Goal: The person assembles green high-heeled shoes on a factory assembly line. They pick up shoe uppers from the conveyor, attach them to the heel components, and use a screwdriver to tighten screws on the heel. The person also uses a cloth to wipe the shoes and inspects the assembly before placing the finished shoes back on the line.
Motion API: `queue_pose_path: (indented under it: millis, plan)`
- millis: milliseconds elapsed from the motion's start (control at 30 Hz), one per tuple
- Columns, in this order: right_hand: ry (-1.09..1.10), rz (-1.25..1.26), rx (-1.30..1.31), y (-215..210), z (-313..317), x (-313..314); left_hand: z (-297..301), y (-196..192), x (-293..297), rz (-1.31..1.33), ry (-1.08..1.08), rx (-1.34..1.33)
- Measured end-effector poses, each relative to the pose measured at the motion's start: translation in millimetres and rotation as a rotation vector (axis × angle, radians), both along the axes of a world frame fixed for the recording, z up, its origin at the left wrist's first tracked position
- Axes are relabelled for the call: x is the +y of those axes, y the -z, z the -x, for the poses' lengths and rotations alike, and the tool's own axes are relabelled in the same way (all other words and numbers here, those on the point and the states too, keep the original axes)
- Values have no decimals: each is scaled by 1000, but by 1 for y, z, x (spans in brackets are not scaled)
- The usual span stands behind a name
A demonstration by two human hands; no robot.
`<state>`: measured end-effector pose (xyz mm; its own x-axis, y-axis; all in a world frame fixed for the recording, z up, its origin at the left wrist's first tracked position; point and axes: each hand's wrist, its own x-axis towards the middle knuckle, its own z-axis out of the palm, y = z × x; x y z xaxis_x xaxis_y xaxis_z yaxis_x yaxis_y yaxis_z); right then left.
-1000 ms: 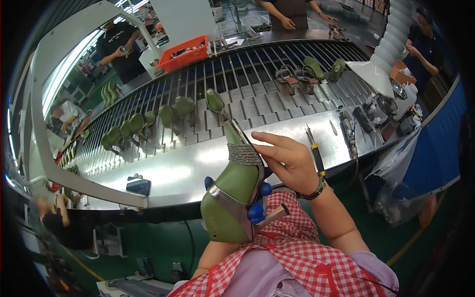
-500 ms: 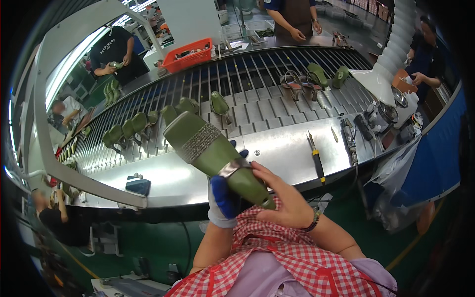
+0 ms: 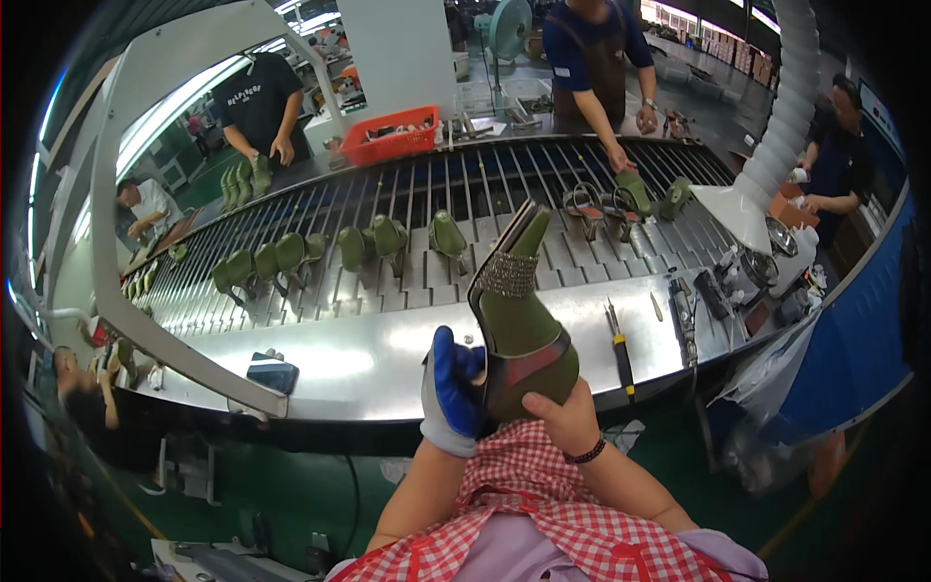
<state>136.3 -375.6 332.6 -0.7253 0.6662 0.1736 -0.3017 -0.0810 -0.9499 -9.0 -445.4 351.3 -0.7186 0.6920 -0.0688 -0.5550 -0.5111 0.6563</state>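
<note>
At near edge of metal table, holding green shoe with right hand clasped round ankle end and gloved left hand half-curled by sole side, can't tell if gripping, long axis running toe-up away from both.

Right hand: fingers (bar thumb) hidden behind green last; white hose cut off above.

Pale lettering, one large line over a smaller one: stood across a black T-shirt, well beyond and left of the gloved fingers.
</note>
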Motion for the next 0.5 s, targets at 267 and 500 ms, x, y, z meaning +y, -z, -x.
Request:
queue_pose_path:
  millis: [267, 500]
  plan:
    - [-68, 40, -11, 2, -2, -15, 22, 18, 4, -34, -63, 183]
    - [-90, 67, -7, 21, -6, -5, 8, -16, -5, 27, -67, 9]
